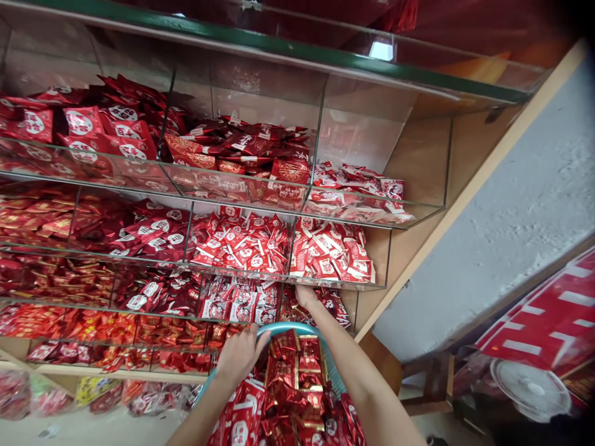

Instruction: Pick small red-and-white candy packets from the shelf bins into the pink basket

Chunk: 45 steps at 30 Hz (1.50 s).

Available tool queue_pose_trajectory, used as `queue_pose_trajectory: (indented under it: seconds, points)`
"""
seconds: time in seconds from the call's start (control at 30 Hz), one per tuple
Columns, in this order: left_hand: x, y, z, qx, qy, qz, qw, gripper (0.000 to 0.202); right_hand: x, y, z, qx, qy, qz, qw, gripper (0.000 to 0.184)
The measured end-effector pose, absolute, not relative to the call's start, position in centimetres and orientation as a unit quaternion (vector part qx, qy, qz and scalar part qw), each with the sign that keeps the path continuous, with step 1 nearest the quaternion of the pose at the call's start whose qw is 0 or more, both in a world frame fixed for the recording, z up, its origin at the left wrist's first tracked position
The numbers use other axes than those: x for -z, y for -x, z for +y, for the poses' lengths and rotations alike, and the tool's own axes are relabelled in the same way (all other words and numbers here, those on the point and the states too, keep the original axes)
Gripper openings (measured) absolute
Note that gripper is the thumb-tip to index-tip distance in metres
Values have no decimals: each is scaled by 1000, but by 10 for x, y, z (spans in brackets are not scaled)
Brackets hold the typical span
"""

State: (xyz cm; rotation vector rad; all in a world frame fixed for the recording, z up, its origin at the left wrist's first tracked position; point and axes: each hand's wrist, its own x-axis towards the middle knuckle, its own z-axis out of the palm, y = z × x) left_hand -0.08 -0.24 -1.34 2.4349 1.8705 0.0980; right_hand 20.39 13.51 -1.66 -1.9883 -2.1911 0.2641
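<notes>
Basket point(290, 324): blue, heaped with red packets point(281, 396), just in front of the shelves point(395, 254), probably close for easy reaching.
Left hand point(242, 353): fingers bent over its rim, seeming to hold it, likely so it won't tip.
Right hand point(304, 295): in a low box by dark red packets point(338, 308); fingers hidden, so I cannot tell its grip.

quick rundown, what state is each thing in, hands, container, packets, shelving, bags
Shelving: stocked, compartments filled to differing heights
Turquoise container: loaded
Gold-edged packets: piled inside the container
Left hand: at the container's rim, grip unclear
Right hand: extended into the shelving, fingers largely hidden
Upper left packets: heaped behind glass
Upper right packets: a lower pile
Plastic bags: filled, below the shelving
</notes>
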Motion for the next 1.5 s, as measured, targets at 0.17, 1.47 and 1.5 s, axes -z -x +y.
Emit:
queue_pose_trajectory:
  seconds: [0.17, 1.47, 1.5]
  points:
    - [17, 1, -1, -42, -794, 606, 23, 57, 12, -210, 115, -66, 670, -731, 115, 40]
    - [16, -2, -1, -40, -788, 614, 28, 62, 17, -242, 108, 80, 654, -753, -4, 45]
    - [16, -2, -1, -37, -788, 614, 33, 62, 16, -243, 110, 68, 647, -759, -2, 45]
